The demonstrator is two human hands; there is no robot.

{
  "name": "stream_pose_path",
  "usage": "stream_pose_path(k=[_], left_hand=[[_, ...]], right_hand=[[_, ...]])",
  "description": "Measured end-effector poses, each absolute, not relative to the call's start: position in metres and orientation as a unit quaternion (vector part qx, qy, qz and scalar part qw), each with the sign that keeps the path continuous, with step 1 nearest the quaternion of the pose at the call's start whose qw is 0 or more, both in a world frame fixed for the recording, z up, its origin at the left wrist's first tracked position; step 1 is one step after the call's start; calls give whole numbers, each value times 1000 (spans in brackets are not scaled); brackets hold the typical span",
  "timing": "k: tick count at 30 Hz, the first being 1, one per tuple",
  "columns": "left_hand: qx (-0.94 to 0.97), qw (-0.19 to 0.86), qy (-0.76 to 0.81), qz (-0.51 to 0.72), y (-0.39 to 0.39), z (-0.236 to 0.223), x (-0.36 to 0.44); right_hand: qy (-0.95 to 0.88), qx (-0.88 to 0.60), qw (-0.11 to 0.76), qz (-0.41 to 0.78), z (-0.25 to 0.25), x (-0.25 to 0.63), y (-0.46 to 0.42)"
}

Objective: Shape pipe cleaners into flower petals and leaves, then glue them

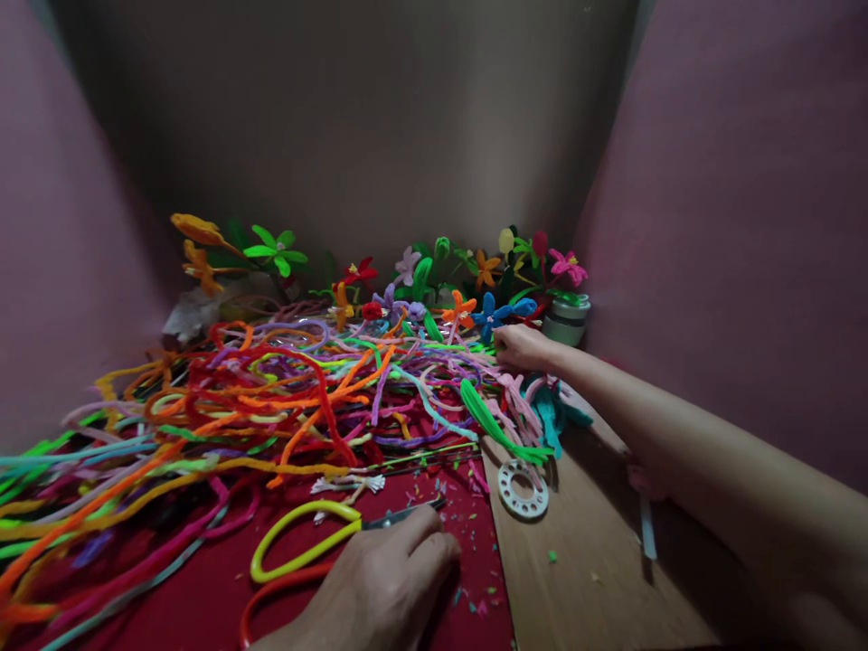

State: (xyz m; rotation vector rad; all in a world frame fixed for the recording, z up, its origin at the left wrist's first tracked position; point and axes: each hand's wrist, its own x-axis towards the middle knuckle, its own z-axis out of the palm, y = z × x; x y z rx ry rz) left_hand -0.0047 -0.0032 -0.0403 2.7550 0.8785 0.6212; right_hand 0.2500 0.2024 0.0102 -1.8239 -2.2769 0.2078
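Note:
My left hand (400, 570) lies low in the middle with its fingers curled, partly over the scissors (308, 542). The scissors have one yellow and one red handle, and their dark blades point right. What the curled fingers hold, if anything, is hidden. My right hand (521, 348) reaches far across, its fingers closed at the edge of the pipe cleaner heap (285, 389). Just beyond its fingertips stands a blue pipe cleaner flower (489, 316). I cannot make out what this hand grips. Below it lie bent green pipe cleaners (498, 429) and pink ones (519, 411).
A white ring with holes (523, 491) lies on the wooden board (576, 551). Coloured scraps dot the red cloth (475, 533). Several pipe cleaner flowers line the back, with a pale pot (567, 321) at right. Pinkish walls (746, 226) close both sides.

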Motion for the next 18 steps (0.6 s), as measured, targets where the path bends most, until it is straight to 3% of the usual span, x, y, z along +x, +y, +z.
stream_pose_path(k=[8, 18], left_hand=[[928, 87, 291, 214, -3, -40, -5], [927, 97, 289, 218, -3, -39, -5]], right_hand=[[-681, -624, 315, 218, 16, 257, 206], [-510, -569, 480, 430, 24, 254, 192]])
